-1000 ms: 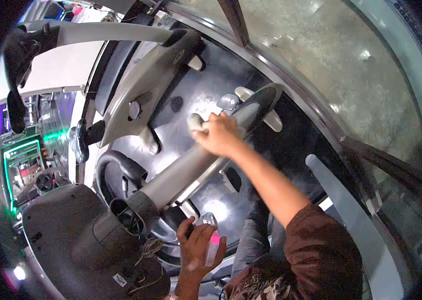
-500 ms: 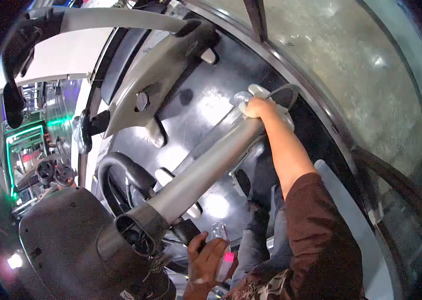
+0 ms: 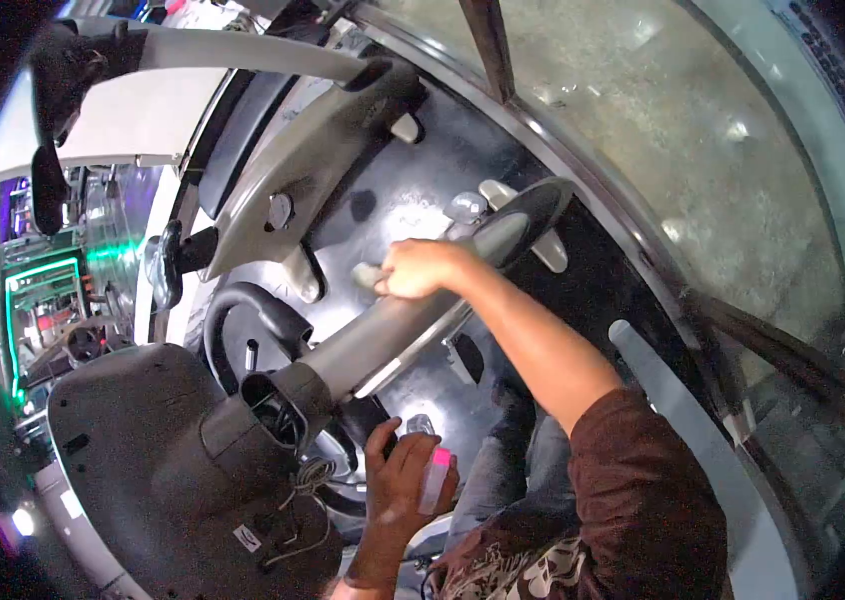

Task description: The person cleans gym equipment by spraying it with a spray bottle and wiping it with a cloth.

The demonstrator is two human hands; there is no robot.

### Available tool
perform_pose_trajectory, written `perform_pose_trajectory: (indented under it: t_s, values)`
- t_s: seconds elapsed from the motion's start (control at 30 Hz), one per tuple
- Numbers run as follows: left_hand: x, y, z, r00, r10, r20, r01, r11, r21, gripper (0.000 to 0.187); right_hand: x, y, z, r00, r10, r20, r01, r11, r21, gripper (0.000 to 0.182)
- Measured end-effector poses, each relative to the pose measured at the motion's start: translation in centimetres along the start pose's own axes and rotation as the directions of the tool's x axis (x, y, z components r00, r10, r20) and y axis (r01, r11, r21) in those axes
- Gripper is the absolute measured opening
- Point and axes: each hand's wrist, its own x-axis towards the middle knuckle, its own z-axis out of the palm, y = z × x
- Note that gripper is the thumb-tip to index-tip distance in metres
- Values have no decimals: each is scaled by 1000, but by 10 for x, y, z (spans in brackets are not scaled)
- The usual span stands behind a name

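Note:
My right hand (image 3: pixel 421 268) is closed on a pale cloth (image 3: pixel 369 276), which sticks out past the fingers. The hand lies over the silver-grey column (image 3: pixel 388 322) of an exercise machine, around the middle of its length. Lower down, my left hand (image 3: pixel 405 480) is wrapped round a small translucent bottle (image 3: pixel 433 488) with a pink top, beside the machine's black console housing (image 3: pixel 158 455). A thin cable (image 3: pixel 315 475) hangs coiled from that housing. Part of the bottle is hidden by the fingers.
A second grey exercise machine (image 3: pixel 278 190) stands beyond the column. A black curved handle (image 3: pixel 233 320) lies near the housing. Dark metal framing (image 3: pixel 633 225) borders glass on the right, and a grey panel (image 3: pixel 688 440) runs beside my right arm.
My right hand has moved with the cloth along the column, from its far end toward the console. My left hand, still holding the bottle, has shifted slightly upward in view.

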Motion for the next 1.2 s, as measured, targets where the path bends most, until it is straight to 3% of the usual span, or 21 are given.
perform_pose_trajectory:
  t_s: [0.07,0.17,0.2,0.23,0.3,0.37,0.4,0.43,0.5,0.57,0.67,0.73,0.8,0.9,0.93,0.97,1.0,1.07,1.1,1.17,1.2]
  values:
    - [1,2,1,999,17,-47,-19,999,-29,25,-28,-24,-2,997,-22,-78,29,995,96,39]
    - [-14,-8,13,999,7,-49,-7,1000,12,26,-41,-12,19,926,-233,-298,285,947,146,40]
    - [-11,-5,12,996,20,-92,-21,1000,-12,26,-62,-14,12,949,-200,-243,260,933,249,40]
    - [-10,-3,10,990,31,-135,-36,999,-38,26,-66,-5,22,969,-182,-168,246,783,572,39]
    - [-13,-4,11,992,28,-121,-32,999,-36,24,-104,16,40,965,-153,-215,263,502,824,38]
    - [-12,1,6,990,43,-132,-43,999,1,23,-145,32,68,952,26,-304,291,222,931,45]
    - [-13,1,4,988,73,-136,-73,997,10,23,-164,48,85,947,95,-305,284,186,941,46]
    - [-14,2,3,985,104,-139,-102,995,20,23,-182,63,106,939,167,-301,278,145,950,47]
    - [-15,1,4,975,144,-170,-146,989,1,24,-216,75,153,894,405,-193,261,-120,958,46]
    - [-25,-6,14,980,87,-180,-86,996,14,29,-251,84,195,835,527,-157,239,-91,967,44]
    - [-34,4,6,987,17,-159,-19,1000,-10,34,-289,126,273,719,645,-257,8,363,932,39]
    - [-44,3,7,980,44,-195,-46,999,-7,40,-313,122,311,664,641,-384,-180,636,750,39]
    - [-55,-2,13,964,96,-247,-96,995,8,44,-327,106,341,703,669,-241,-161,479,863,41]
    - [-101,5,10,911,218,-351,-219,975,39,48,-341,65,385,341,760,-553,-590,631,504,45]
    - [-125,6,10,887,283,-366,-286,957,48,50,-339,108,416,429,593,-681,-598,752,278,50]
    - [-150,5,9,857,345,-383,-350,935,61,51,-350,115,427,539,581,-610,-600,773,206,49]
    - [-176,1,12,830,366,-422,-438,895,-87,52,-357,117,436,637,565,-524,-593,794,135,49]
    - [-235,-12,10,802,390,-452,-547,785,-292,50,-356,67,441,529,789,-311,-582,604,544,41]
    - [-261,-21,19,784,366,-502,-579,723,-377,45,-358,50,449,514,815,-267,-527,546,651,40]
    - [-311,-54,33,857,320,-404,-506,672,-541,39,-360,32,475,498,852,-163,-399,392,829,37]
    - [-335,-71,41,927,245,-283,-373,682,-629,35,-361,58,499,542,822,-175,-374,422,826,37]
